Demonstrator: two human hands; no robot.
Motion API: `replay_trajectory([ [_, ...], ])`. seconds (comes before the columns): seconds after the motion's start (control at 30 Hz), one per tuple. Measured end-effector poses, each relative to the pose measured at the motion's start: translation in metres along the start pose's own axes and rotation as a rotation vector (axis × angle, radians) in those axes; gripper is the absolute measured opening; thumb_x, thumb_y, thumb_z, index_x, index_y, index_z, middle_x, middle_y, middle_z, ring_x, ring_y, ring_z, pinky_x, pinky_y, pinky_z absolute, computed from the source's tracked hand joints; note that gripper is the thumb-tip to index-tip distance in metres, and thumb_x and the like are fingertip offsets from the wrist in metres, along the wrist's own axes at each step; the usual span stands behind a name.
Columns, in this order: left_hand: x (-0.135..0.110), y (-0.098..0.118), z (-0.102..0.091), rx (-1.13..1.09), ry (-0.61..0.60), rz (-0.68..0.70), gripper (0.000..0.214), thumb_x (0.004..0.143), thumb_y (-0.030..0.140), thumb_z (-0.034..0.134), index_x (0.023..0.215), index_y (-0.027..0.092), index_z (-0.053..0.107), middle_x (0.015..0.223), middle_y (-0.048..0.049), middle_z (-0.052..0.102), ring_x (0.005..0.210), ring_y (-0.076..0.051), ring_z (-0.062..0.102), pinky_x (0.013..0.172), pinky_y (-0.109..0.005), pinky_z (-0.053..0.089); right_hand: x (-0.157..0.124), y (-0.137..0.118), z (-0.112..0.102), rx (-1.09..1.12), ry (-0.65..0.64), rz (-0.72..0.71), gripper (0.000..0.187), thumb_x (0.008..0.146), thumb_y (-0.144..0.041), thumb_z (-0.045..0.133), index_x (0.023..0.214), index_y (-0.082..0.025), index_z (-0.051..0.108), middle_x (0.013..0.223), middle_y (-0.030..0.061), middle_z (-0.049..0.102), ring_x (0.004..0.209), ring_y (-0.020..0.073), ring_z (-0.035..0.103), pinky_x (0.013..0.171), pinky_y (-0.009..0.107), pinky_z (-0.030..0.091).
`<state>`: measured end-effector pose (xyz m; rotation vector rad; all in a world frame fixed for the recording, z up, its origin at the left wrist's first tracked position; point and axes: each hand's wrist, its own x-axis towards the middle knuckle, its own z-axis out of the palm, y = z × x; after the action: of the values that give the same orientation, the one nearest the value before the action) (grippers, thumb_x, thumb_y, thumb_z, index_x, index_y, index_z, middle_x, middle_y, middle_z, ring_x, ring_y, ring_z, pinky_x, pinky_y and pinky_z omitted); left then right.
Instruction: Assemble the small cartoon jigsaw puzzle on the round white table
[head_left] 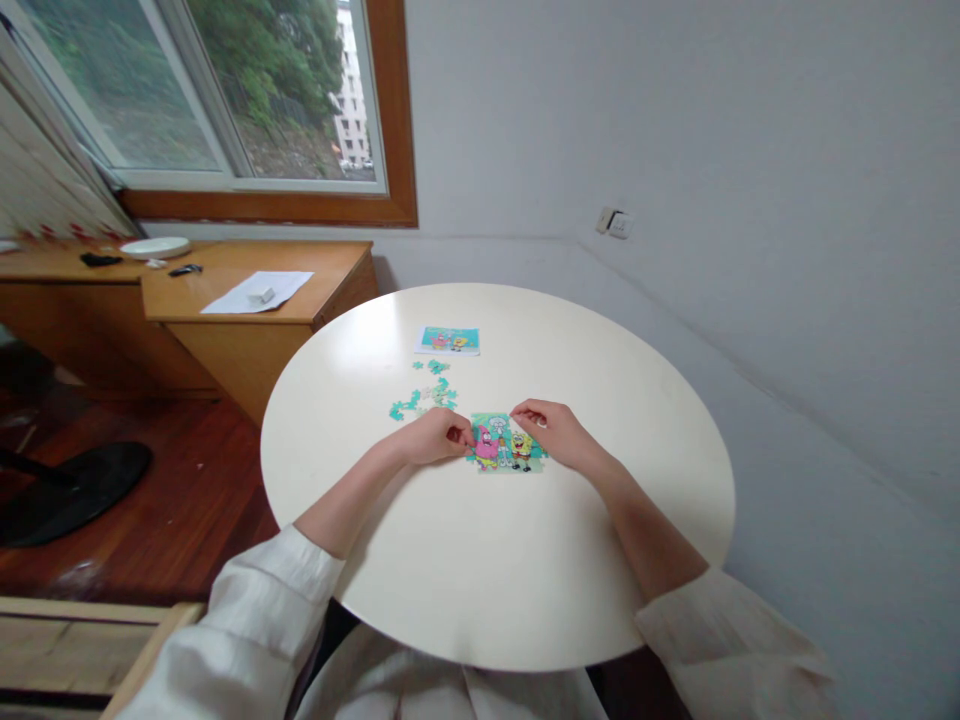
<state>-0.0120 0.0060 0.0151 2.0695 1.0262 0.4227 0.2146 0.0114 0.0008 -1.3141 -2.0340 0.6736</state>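
Note:
A partly joined jigsaw puzzle (504,455) lies flat on the round table, with a pink starfish figure, a grey-green figure and a yellow square figure on it. My left hand (437,436) rests at its left edge, fingers curled and the tips against the border. Over the upper right corner is my right hand (553,430), its thumb and fingertips pinched together; whatever they may hold is too small to make out. Loose turquoise jigsaw pieces (442,392) are scattered beyond my left hand. Behind them lies a reference picture card (448,341) showing the same figures.
The round cream table (585,560) stands by a white wall. To the left, a wooden desk (337,262) bears a paper sheet (289,284), a small white box (261,296) and a white plate (155,247). A black round stand base (82,490) sits on the floor.

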Motion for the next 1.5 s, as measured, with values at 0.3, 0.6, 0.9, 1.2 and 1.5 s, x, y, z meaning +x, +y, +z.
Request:
replay_trajectory([
  [0.3, 0.0003, 0.0015, 0.0024, -0.008, 0.029, 0.007, 0.014, 0.064, 0.014, 0.053, 0.069, 0.012, 0.066, 0.055, 0.0025, 0.053, 0.05, -0.007, 0.041, 0.048, -0.018, 0.031, -0.0015, -0.0013, 0.0003, -0.005, -0.036, 0.0, 0.022, 0.077, -0.031, 0.048, 0.082, -0.015, 0.063, 0.07, 0.0025, 0.061, 0.065, 0.0132, 0.052, 0.063, 0.026, 0.04],
  [0.6, -0.0002, 0.0049, 0.0028, 0.046, 0.046, 0.049, 0.014, 0.065, 0.014, 0.053, 0.07, 0.013, 0.065, 0.054, 0.0029, 0.053, 0.049, -0.007, 0.042, 0.048, -0.018, 0.031, -0.0009, -0.0014, -0.0002, -0.006, -0.046, 0.012, 0.023, 0.076, -0.032, 0.048, 0.082, -0.015, 0.063, 0.069, 0.0026, 0.061, 0.064, 0.0132, 0.051, 0.063, 0.026, 0.041],
  [0.9, -0.0016, 0.0052, 0.0002, -0.047, 0.14, 0.037, 0.013, 0.066, 0.023, 0.055, 0.063, 0.012, 0.062, 0.051, 0.0033, 0.048, 0.049, -0.007, 0.036, 0.047, -0.019, 0.028, -0.0017, -0.0025, -0.0011, -0.007, -0.045, -0.006, 0.022, 0.077, -0.031, 0.048, 0.081, -0.015, 0.063, 0.069, 0.0022, 0.061, 0.063, 0.0128, 0.051, 0.062, 0.025, 0.04],
  [1.2, -0.0021, 0.0044, 0.002, 0.003, -0.029, 0.064, 0.01, 0.064, 0.016, 0.051, 0.062, 0.011, 0.06, 0.051, 0.0043, 0.043, 0.048, -0.006, 0.035, 0.045, -0.017, 0.025, -0.001, -0.0039, -0.0007, -0.014, -0.047, 0.006, 0.022, 0.077, -0.03, 0.048, 0.081, -0.015, 0.063, 0.069, 0.0025, 0.061, 0.064, 0.0127, 0.051, 0.062, 0.025, 0.04],
  [1.5, 0.002, -0.0006, 0.0003, -0.054, 0.18, 0.05, 0.012, 0.067, 0.019, 0.053, 0.063, 0.012, 0.061, 0.056, 0.0018, 0.052, 0.052, -0.007, 0.04, 0.05, -0.018, 0.032, -0.0012, -0.0005, -0.0016, -0.02, -0.009, 0.001, 0.023, 0.077, -0.032, 0.047, 0.082, -0.016, 0.064, 0.07, 0.0028, 0.062, 0.065, 0.0137, 0.053, 0.064, 0.027, 0.041],
])
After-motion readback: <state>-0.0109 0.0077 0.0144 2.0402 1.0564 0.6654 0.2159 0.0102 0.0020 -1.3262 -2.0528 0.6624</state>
